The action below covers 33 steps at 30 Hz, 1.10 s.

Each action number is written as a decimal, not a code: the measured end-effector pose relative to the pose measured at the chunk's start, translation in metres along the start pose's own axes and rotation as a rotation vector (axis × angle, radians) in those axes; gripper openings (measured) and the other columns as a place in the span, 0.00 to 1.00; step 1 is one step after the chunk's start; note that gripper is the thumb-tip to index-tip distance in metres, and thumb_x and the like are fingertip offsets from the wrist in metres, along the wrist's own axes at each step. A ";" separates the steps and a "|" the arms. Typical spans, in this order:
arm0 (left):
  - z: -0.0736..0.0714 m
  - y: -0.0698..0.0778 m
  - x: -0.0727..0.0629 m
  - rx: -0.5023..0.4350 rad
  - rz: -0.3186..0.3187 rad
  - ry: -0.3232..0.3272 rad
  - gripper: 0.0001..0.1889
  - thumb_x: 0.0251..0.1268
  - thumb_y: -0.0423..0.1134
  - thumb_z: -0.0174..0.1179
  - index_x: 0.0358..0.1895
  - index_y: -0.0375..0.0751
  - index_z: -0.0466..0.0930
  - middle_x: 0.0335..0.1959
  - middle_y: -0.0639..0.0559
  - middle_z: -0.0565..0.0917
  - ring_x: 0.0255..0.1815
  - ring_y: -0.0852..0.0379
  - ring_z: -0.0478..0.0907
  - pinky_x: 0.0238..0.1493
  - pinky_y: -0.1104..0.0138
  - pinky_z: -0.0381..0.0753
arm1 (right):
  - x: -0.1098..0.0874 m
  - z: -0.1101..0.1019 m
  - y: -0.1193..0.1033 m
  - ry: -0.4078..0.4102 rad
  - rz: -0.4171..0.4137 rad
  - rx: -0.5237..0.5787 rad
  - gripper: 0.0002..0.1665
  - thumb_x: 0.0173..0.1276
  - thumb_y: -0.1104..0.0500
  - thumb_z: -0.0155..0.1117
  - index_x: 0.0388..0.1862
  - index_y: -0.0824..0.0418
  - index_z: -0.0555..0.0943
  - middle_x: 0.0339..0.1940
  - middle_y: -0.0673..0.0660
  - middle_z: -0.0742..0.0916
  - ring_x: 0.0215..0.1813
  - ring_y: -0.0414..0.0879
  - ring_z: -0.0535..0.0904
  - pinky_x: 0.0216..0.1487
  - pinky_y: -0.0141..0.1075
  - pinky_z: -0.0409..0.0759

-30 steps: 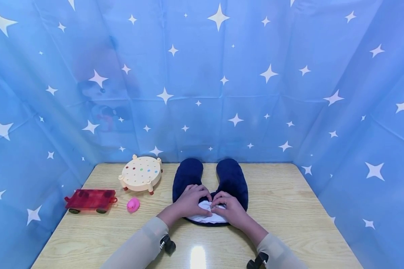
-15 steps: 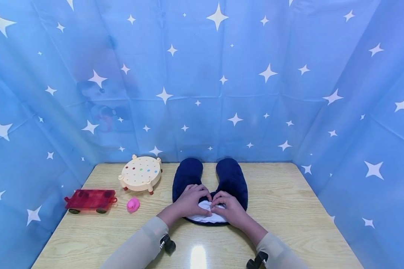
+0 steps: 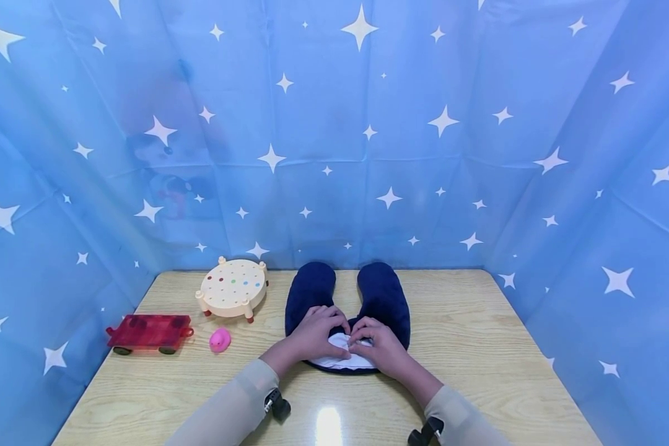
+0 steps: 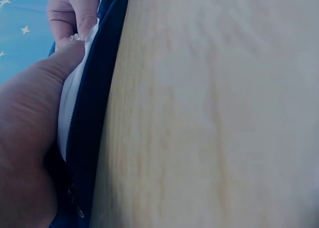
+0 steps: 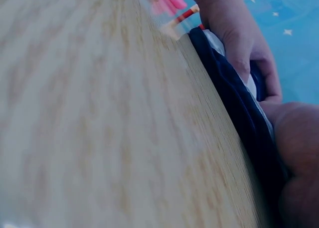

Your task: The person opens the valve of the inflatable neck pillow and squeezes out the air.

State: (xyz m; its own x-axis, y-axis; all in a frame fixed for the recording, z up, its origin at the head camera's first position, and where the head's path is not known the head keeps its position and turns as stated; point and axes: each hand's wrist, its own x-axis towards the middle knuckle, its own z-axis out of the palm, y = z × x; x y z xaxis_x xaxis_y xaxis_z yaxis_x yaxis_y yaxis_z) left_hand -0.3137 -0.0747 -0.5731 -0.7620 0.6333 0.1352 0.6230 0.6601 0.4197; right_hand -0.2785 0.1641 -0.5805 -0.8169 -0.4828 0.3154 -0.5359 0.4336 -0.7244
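Your left grip (image 3: 315,335) and right grip (image 3: 383,348) pinched white fabric (image 3: 337,364); beneath lay the wood-grained table (image 3: 474,365), beyond, a starry curtain (image 3: 323,124).

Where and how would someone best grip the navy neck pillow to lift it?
Probably the two padded legs of the navy neck pillow, from their outer sides: they stand apart, rounded and uncovered at their ends, whereas the near curve gapes open over white material.

dk blue pillow (image 3: 383,294), wht inner (image 3: 345,364)
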 end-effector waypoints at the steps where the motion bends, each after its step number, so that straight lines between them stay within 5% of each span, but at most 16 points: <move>1: 0.000 -0.001 0.000 0.000 0.001 0.001 0.21 0.60 0.66 0.81 0.49 0.64 0.85 0.59 0.64 0.80 0.65 0.57 0.75 0.80 0.47 0.62 | 0.000 0.000 0.000 -0.003 0.006 0.001 0.06 0.73 0.64 0.78 0.41 0.52 0.94 0.49 0.50 0.88 0.56 0.49 0.82 0.62 0.40 0.80; 33: -0.001 -0.003 0.000 -0.009 0.021 -0.054 0.21 0.63 0.66 0.78 0.52 0.65 0.84 0.62 0.62 0.77 0.67 0.57 0.72 0.81 0.47 0.61 | 0.002 0.001 0.001 -0.019 -0.003 -0.022 0.06 0.71 0.64 0.79 0.42 0.53 0.95 0.48 0.50 0.87 0.56 0.48 0.82 0.62 0.41 0.79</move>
State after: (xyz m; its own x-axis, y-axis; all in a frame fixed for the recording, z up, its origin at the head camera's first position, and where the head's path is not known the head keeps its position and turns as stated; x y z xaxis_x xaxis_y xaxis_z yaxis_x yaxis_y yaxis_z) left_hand -0.3157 -0.0773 -0.5733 -0.7381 0.6679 0.0952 0.6367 0.6429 0.4257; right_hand -0.2802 0.1633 -0.5812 -0.8113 -0.4985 0.3054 -0.5430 0.4491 -0.7095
